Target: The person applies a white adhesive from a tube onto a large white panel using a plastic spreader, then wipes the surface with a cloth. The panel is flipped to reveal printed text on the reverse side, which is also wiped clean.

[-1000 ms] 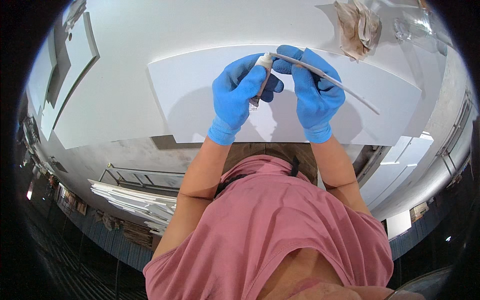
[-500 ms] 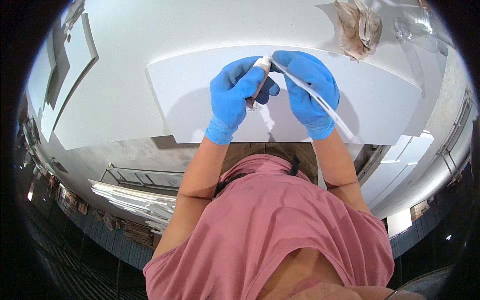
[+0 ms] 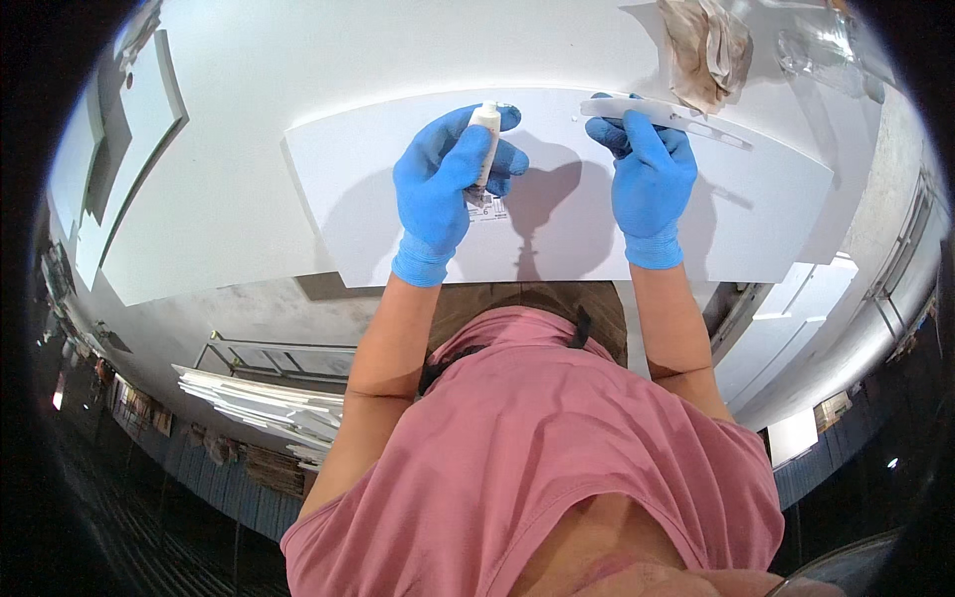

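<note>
My left hand (image 3: 428, 199), in a blue glove, is closed around a small white squeeze tube (image 3: 484, 121) with its narrow tip pointing up and away from me. A crumpled lower end of the tube shows below the fingers. Between the gloved fingers of my right hand (image 3: 652, 199) is a flat white plastic spatula (image 3: 637, 106), lying nearly level with slots toward its right end. Both hands are over a white panel (image 3: 358, 139) and stand apart. A small printed label (image 3: 490, 211) lies on the panel beside my left hand.
Crumpled brown paper (image 3: 701, 50) and a clear plastic bottle (image 3: 816, 55) lie on the white worktable (image 3: 348, 50) at the far right. White boards (image 3: 149, 104) rest at the left. Below the table edge, a stack of white strips (image 3: 261, 398) sits near a metal frame (image 3: 279, 356).
My hands have moved apart. The spatula has left the tube's tip and swung from a steep slant to nearly level. The tube has shifted left and stands more upright.
</note>
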Demonstrator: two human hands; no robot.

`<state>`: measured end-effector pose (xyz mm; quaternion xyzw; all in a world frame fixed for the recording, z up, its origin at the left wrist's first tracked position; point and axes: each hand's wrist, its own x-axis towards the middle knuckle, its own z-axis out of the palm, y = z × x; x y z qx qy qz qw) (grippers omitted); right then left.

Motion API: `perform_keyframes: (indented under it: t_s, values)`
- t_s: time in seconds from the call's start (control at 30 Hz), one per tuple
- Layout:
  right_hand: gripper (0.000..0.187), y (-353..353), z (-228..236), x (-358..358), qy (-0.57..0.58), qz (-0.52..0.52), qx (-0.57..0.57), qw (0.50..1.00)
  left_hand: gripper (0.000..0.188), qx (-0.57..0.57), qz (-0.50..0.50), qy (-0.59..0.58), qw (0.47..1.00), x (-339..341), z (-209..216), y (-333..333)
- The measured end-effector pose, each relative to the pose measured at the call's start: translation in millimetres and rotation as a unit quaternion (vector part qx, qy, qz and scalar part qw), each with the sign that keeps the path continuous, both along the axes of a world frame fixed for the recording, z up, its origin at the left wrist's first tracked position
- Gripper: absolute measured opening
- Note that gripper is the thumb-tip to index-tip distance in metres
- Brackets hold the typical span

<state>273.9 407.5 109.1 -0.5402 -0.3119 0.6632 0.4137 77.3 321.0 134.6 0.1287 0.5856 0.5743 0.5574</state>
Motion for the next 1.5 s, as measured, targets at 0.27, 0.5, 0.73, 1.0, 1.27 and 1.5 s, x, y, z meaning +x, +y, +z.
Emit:
perform_keyframes:
  t_s: [0.27, 0.5, 0.73, 1.0, 1.27, 1.5]
  values:
    - [0.024, 3.2, 0.3, 9.4, -0.12, 0.065, 0.028, 0.99, 0.039, -0.053, -0.027, -0.006, 0.998, -1.4, -11.2, -6.2]
    - [0.03, 9.9, -3.5, 31.7, -0.22, 0.203, 0.021, 0.954, 0.035, -0.07, -0.022, 0.001, 0.997, -0.5, -29.0, -16.6]
    - [0.027, 10.4, -14.6, 30.7, -0.202, 0.194, 0.016, 0.96, 0.037, -0.046, -0.037, 0.008, 0.998, 0.0, -34.4, -17.8]
    - [0.029, 11.6, -14.1, 31.8, -0.197, 0.206, 0.023, 0.958, 0.041, -0.028, -0.036, -0.022, 0.999, 2.6, -32.7, -16.4]
    - [0.029, 16.9, -26.2, 48.8, -0.161, 0.063, 0.118, 0.978, 0.05, 0.05, -0.08, 0.035, 0.995, 8.7, -26.3, -5.5]
    - [0.026, 38.9, -51.2, 79.4, -0.142, -0.037, 0.187, 0.971, 0.041, 0.02, 0.06, -0.111, 0.992, 22.7, -32.5, -0.2]
